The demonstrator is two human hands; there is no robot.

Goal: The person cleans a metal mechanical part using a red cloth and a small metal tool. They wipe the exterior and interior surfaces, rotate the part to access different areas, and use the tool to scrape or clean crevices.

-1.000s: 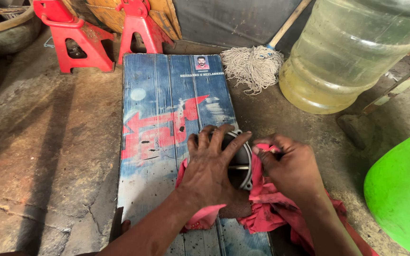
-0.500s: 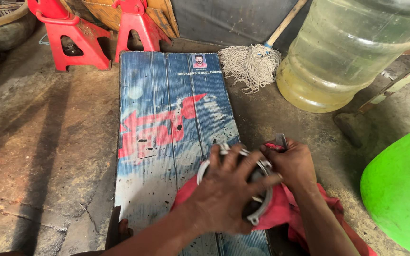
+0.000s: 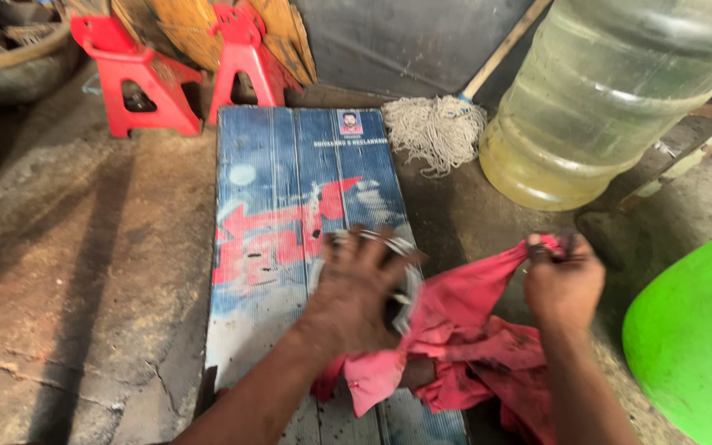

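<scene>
Dirty concrete floor (image 3: 67, 272), stained and cracked, in a workshop corner. At far right a big clear water jug (image 3: 611, 99), lying tilted, with yellowish liquid at the bottom. Below it, at the right edge, a bright green round thing (image 3: 694, 338), partly out of view. In the middle a blue and red printed board (image 3: 290, 206), laid flat on the floor, long axis running away from the viewer. Behind the board two red jack stands (image 3: 138, 74), upright, side by side, and a mop head (image 3: 434, 132) with its stick leaning up to the right.

On the near part of the board a red rag (image 3: 463, 330), crumpled, stretched out to the right and off the board's edge. Left hand (image 3: 356, 288) pressed palm down over a metal ring (image 3: 401, 264), fingers spread and curled around it; ring mostly hidden, only a shiny rim seen at the fingertips, lying flat on board and rag. Cannot tell the exact shape under the palm. Right hand (image 3: 562, 280) closed on the far corner of the rag, pulled tight up and to the right, well apart from the ring. Ring directly under the left hand, so left hand much nearer. Nothing else between the two hands except the rag itself.
</scene>
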